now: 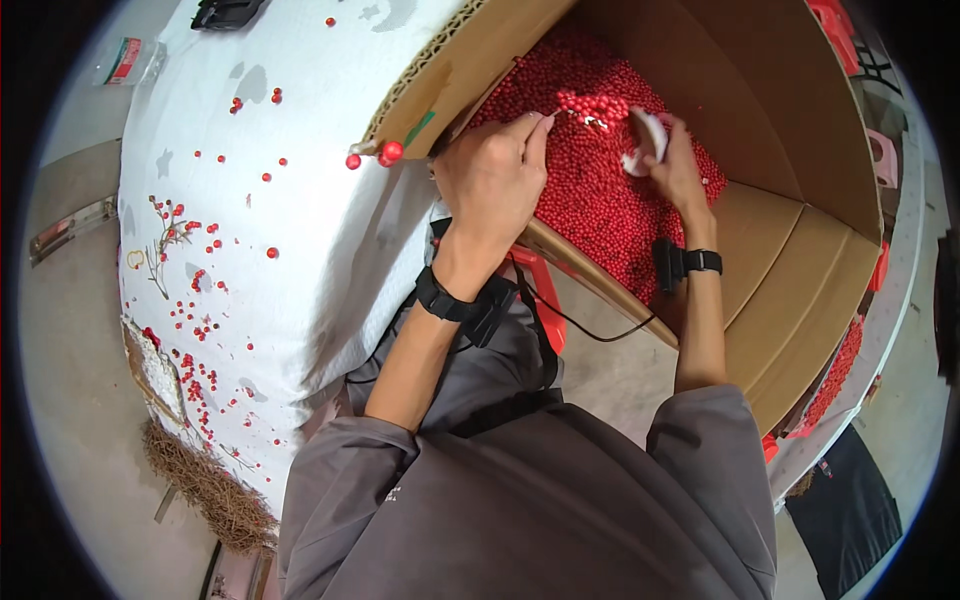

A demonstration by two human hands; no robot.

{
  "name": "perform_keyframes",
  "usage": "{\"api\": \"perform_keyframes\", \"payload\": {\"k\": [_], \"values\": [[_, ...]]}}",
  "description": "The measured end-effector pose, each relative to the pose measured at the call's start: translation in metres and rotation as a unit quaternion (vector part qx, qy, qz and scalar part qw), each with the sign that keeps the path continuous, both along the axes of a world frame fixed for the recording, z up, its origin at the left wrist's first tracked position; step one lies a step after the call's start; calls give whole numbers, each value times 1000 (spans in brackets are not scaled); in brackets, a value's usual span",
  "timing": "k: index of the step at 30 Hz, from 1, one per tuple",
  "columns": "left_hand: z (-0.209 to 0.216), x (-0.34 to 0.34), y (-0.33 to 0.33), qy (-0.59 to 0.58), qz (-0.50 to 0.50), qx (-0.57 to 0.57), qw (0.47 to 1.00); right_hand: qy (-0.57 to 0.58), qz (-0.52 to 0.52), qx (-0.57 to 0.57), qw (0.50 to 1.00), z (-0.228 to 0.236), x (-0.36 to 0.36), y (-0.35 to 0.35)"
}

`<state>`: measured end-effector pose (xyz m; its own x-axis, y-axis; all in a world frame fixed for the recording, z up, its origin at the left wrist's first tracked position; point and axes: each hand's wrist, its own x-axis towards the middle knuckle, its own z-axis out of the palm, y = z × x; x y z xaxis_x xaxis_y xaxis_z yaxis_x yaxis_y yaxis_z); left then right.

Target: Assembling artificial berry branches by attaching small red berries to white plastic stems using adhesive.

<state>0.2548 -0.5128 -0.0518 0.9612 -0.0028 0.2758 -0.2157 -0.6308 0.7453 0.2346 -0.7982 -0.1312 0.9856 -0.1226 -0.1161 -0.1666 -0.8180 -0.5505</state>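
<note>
Over the open cardboard box [820, 130], my left hand [492, 170] is closed in a pinch, thumb against forefinger. Its fingertips meet the thin end of a bunch of red berries [592, 105], which has small white bits along its lower side. To the right, my right hand [680, 178] curls round a white curved piece [650, 142]; motion blurs it, so its kind is unclear. Beneath both hands, a deep heap of small red berries [600, 200] fills the box's left part. Dark bands with small devices circle both wrists.
Loose red berries [272, 253] and bare twigs [158, 250] lie scattered on the white-covered table [330, 120] at left. A bundle of brown stems [205, 490] hangs at its near corner. Red plastic stools [540, 290] stand beneath and beside the box. A thin black cable [590, 335] loops below it.
</note>
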Motion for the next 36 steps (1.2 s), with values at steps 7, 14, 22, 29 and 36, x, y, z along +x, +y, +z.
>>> {"api": "perform_keyframes", "payload": {"k": [7, 14, 22, 29, 36], "values": [[0, -6, 8, 36, -28, 62, 997, 217, 86, 232, 944, -64, -25, -11], [-31, -28, 12, 8, -52, 44, 998, 392, 102, 164, 900, -88, -21, 2], [-21, -48, 31, 95, -156, 80, 980, 545, 75, 155, 820, -123, -57, -23], [-5, -25, 21, -5, -150, 174, 973, 276, 181, -66, 942, -134, -32, -55], [-5, -2, 14, -38, -7, -2, 999, 481, 14, 112, 869, -25, -2, 25]]}}
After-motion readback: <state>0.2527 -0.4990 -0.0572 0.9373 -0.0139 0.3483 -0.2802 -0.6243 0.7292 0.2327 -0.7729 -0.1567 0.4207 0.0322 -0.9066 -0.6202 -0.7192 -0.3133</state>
